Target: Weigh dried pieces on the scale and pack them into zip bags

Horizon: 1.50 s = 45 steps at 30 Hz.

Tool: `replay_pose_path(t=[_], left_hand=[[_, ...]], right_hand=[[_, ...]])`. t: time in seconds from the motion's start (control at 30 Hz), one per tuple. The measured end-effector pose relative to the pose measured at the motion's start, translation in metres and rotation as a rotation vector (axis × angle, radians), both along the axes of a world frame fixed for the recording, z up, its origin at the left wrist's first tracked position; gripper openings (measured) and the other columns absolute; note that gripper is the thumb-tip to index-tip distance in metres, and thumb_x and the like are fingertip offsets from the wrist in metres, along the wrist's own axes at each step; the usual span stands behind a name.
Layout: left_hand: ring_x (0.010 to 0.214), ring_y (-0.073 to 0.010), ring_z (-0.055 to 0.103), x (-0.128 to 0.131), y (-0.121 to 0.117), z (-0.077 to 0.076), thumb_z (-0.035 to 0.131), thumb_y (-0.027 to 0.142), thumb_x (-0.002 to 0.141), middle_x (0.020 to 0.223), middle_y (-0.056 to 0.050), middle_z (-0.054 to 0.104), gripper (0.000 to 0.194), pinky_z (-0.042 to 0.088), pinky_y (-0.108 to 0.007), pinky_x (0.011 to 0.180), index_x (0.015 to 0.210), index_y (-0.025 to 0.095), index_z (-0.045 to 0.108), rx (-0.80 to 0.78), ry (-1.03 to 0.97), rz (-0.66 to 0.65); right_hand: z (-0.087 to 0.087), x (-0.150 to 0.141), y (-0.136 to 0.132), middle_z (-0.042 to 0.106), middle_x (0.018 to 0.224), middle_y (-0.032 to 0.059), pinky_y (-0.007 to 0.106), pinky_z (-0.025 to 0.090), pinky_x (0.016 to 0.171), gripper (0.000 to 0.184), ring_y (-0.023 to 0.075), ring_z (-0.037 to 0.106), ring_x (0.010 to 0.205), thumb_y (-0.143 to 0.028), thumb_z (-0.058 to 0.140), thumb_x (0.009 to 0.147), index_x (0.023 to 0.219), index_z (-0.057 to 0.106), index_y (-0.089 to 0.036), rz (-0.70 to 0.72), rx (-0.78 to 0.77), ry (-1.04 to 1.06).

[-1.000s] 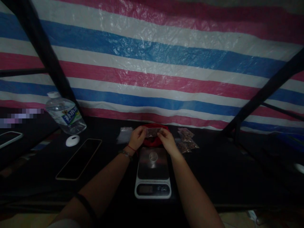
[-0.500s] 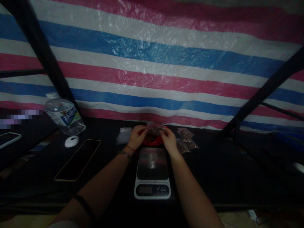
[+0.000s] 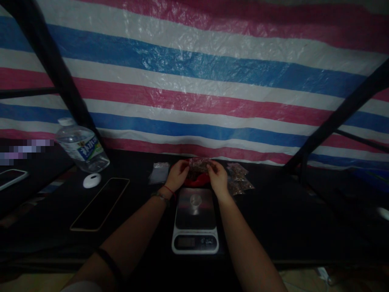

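Observation:
My left hand (image 3: 178, 175) and my right hand (image 3: 218, 177) both pinch a small clear plastic bag (image 3: 198, 165) with dark reddish-brown bits in it. They hold it just above a red bowl (image 3: 194, 181) at the far side of a kitchen scale (image 3: 195, 221). A small clear cup (image 3: 195, 200) stands on the scale's steel platform. Several filled small bags (image 3: 238, 178) lie to the right of the bowl. A stack of empty clear bags (image 3: 158, 173) lies to the left of it.
On the dark table, left of the scale, lie a tablet or phone with a dark screen (image 3: 100, 203), a white round object (image 3: 92, 180) and a large water bottle (image 3: 81, 146). Another phone (image 3: 10, 177) is at the far left. A striped tarp (image 3: 194, 81) and black bars stand behind.
Both hands stay on the small bag above the red bowl; the bag has turned and lifted slightly, and the right hand's fingers have shifted along its top edge.

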State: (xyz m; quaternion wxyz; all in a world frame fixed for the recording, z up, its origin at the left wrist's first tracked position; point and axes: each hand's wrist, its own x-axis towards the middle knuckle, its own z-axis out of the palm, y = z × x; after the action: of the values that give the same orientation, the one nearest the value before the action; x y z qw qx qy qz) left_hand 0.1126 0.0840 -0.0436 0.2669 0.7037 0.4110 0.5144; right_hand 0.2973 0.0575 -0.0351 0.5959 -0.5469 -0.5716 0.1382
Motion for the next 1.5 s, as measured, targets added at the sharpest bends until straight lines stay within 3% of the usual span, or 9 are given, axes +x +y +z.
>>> replay_pose_path(t=[0.17, 0.33, 0.47, 0.67, 0.8, 1.2, 1.5], left_hand=[[0.108, -0.0232, 0.058, 0.001, -0.004, 0.001, 0.064, 0.019, 0.072, 0.117, -0.011, 0.059, 0.050, 0.046, -0.041, 0.096, 0.119, 0.016, 0.049, 0.112, 0.108, -0.004], [0.118, -0.0282, 0.052, 0.001, -0.003, -0.002, 0.070, 0.025, 0.068, 0.126, -0.012, 0.054, 0.064, 0.041, -0.047, 0.103, 0.127, 0.018, 0.046, 0.151, 0.246, -0.082], [0.119, -0.0283, 0.052, 0.002, -0.002, -0.003, 0.072, 0.030, 0.068, 0.127, -0.012, 0.054, 0.067, 0.040, -0.047, 0.104, 0.128, 0.018, 0.046, 0.154, 0.275, -0.099], [0.117, -0.0274, 0.052, 0.003, -0.007, 0.003, 0.073, 0.034, 0.067, 0.126, -0.011, 0.056, 0.067, 0.040, -0.046, 0.103, 0.127, 0.018, 0.046, 0.157, 0.313, -0.098], [0.118, -0.0281, 0.051, 0.002, -0.009, 0.005, 0.074, 0.038, 0.066, 0.126, -0.011, 0.055, 0.070, 0.039, -0.046, 0.104, 0.128, 0.018, 0.046, 0.156, 0.328, -0.069], [0.126, -0.0293, 0.042, 0.002, -0.009, 0.005, 0.075, 0.030, 0.065, 0.135, -0.012, 0.047, 0.080, 0.032, -0.047, 0.109, 0.135, 0.020, 0.039, 0.252, 0.379, 0.018], [0.115, -0.0275, 0.052, 0.001, -0.005, 0.004, 0.069, 0.031, 0.071, 0.124, -0.012, 0.056, 0.064, 0.038, -0.045, 0.103, 0.129, 0.018, 0.046, 0.251, 0.375, 0.086]], right_hand=[[0.008, -0.003, -0.007, 0.070, 0.088, 0.0065, 0.034, 0.049, 0.079, 0.022, 0.0201, 0.062, 0.081, -0.030, 0.057, 0.079, 0.093, 0.070, -0.019, 0.003, 0.018, -0.094], [0.011, -0.008, -0.011, 0.069, 0.087, 0.0055, 0.032, 0.049, 0.077, 0.020, 0.0193, 0.063, 0.080, -0.030, 0.058, 0.078, 0.090, 0.070, -0.020, 0.077, 0.025, -0.112], [0.011, -0.010, -0.010, 0.067, 0.087, 0.0055, 0.032, 0.050, 0.075, 0.019, 0.0187, 0.063, 0.078, -0.030, 0.060, 0.076, 0.089, 0.070, -0.020, 0.122, 0.028, -0.090], [0.012, -0.006, -0.011, 0.063, 0.072, 0.0042, 0.031, 0.045, 0.070, 0.016, 0.0188, 0.058, 0.072, -0.030, 0.057, 0.077, 0.070, 0.067, -0.019, -0.031, -0.016, -0.211], [0.015, -0.007, -0.014, 0.064, 0.074, 0.0040, 0.030, 0.045, 0.069, 0.018, 0.0183, 0.058, 0.072, -0.030, 0.054, 0.080, 0.076, 0.066, -0.018, -0.048, 0.046, -0.168], [0.002, -0.019, -0.012, 0.069, 0.081, 0.0034, 0.032, 0.053, 0.068, 0.021, 0.0183, 0.064, 0.069, -0.036, 0.056, 0.079, 0.087, 0.066, -0.020, 0.193, -0.061, 0.090], [0.005, -0.018, -0.013, 0.067, 0.085, 0.0041, 0.030, 0.053, 0.065, 0.030, 0.0176, 0.063, 0.073, -0.040, 0.059, 0.079, 0.101, 0.063, -0.020, 0.249, -0.032, 0.178]])
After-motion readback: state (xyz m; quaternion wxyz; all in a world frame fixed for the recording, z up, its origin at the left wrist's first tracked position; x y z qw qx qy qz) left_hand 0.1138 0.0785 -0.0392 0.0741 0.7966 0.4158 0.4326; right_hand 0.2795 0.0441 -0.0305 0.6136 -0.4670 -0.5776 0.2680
